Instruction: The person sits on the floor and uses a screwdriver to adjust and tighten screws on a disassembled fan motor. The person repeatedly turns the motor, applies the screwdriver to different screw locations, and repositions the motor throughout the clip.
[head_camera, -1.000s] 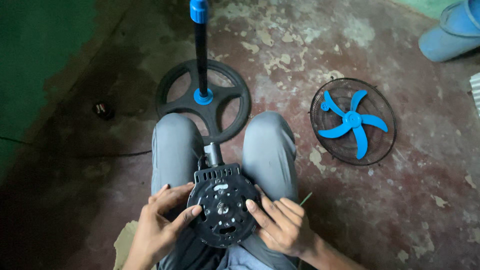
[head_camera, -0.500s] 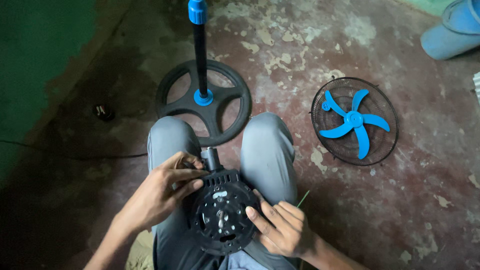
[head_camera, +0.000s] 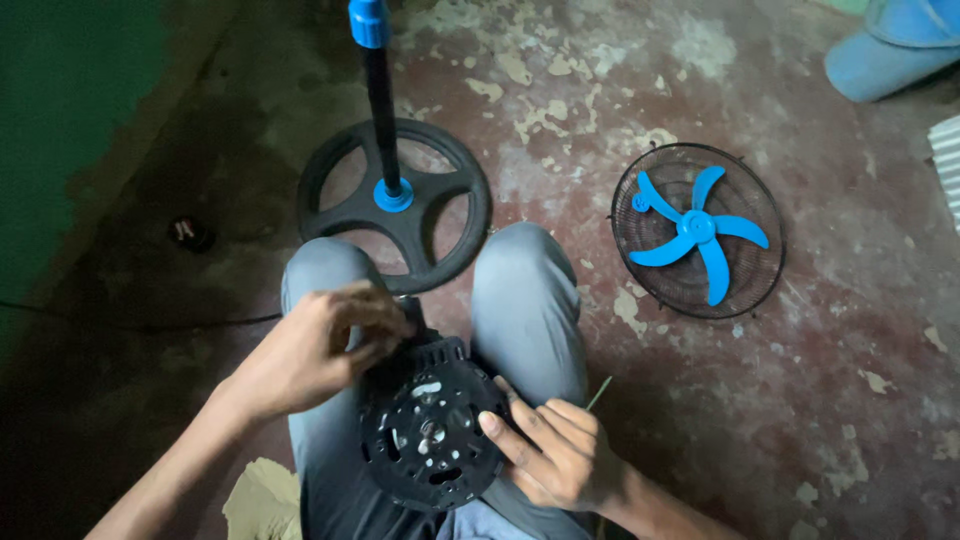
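Note:
A round black fan motor housing (head_camera: 432, 430) lies on my lap between my grey-trousered knees, its slotted face up. My left hand (head_camera: 315, 345) curls over its upper left rim, fingers bent against the edge and a dark neck part there. My right hand (head_camera: 555, 450) presses against the housing's right side, thumb on the rim and fingers wrapped behind it. A thin green stalk-like sliver pokes up just past my right fingers.
A black round fan stand base (head_camera: 400, 200) with a black pole and blue collars (head_camera: 383, 100) stands just beyond my knees. A wire fan guard (head_camera: 745, 275) holding a blue blade (head_camera: 698, 230) lies on the worn floor right. Blue containers (head_camera: 895, 45) sit top right; green wall left.
My left hand has slid from the housing's face up to its upper left rim. The housing has turned slightly on my lap. My right hand has stayed on the right side.

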